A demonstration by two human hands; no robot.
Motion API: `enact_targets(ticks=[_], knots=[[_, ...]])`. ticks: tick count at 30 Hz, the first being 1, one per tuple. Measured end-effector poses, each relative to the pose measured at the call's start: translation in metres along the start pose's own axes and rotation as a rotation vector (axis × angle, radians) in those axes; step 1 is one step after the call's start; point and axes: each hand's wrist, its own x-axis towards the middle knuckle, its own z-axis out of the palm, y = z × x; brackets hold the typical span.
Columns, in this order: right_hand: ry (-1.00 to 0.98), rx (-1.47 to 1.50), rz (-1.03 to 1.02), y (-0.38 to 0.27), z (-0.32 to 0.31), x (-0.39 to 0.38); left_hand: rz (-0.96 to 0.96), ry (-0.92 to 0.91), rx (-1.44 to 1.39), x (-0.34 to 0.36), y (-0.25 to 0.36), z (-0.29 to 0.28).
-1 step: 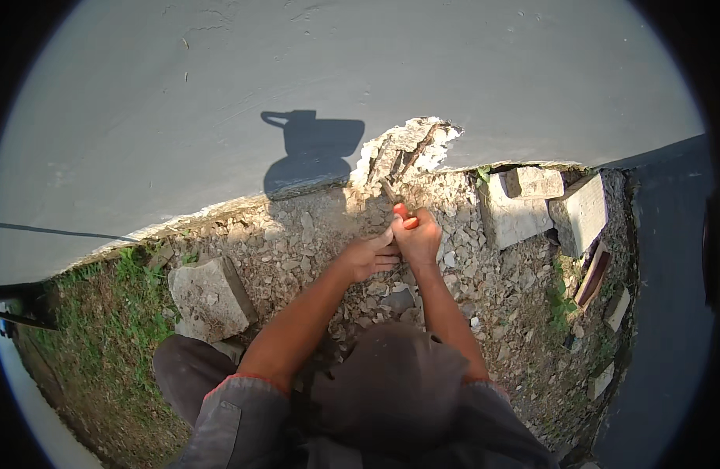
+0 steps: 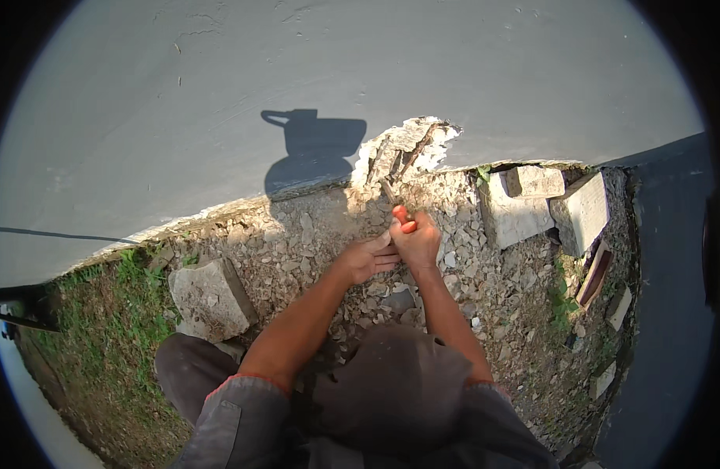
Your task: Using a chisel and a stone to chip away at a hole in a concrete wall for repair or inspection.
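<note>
My right hand (image 2: 418, 241) is closed round the red handle (image 2: 403, 219) of a small tool. Its narrow metal blade (image 2: 387, 190) points away from me, toward the foot of the grey wall (image 2: 485, 70). Whether this is a chisel or a screwdriver I cannot tell. My left hand (image 2: 365, 260) is up against the right one, its fingers stretched out and its thumb by the tool's handle; its palm is partly hidden. Just beyond the blade, a broken patch of plaster (image 2: 407, 150) with pale, ragged edges opens low in the wall.
Loose stone rubble (image 2: 469, 289) covers the ground under my hands. A large block (image 2: 207, 297) lies at the left, near grass (image 2: 113, 313). Pale blocks (image 2: 520, 211) lean by the wall at the right. A dark side wall (image 2: 665, 313) closes the right side.
</note>
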Motion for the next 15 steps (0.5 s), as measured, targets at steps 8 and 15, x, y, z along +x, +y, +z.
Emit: enact_targets(ticks=[8, 15], knots=[[-0.159, -0.043, 0.259, -0.013, -0.024, 0.054, -0.047, -0.050, -0.425, 0.076, 0.045, 0.033], [-0.197, -0.022, 0.089, -0.012, -0.019, 0.032, 0.184, -0.241, -0.645, 0.110, 0.004, 0.005]])
